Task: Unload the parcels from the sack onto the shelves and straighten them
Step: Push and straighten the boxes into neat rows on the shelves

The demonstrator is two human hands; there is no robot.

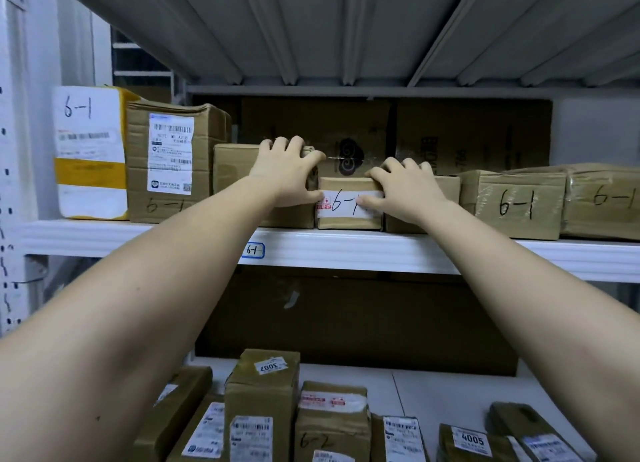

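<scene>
A small cardboard parcel [348, 215] with a white "6-1" label stands on the upper white shelf [346, 250] between two brown boxes. My left hand [289, 172] grips the top corner of the brown box [235, 170] to its left, thumb touching the small parcel's label. My right hand [405, 187] curls over the small parcel's top right corner and the low box [446, 187] beside it, thumb pressing the label. The sack is not in view.
Along the same shelf stand a white-and-yellow parcel [90, 153], a labelled brown box [169, 160] and two taped "6-1" boxes [516, 203] on the right. Large dark cartons [471, 132] fill the back. The lower shelf holds several labelled parcels [263, 402].
</scene>
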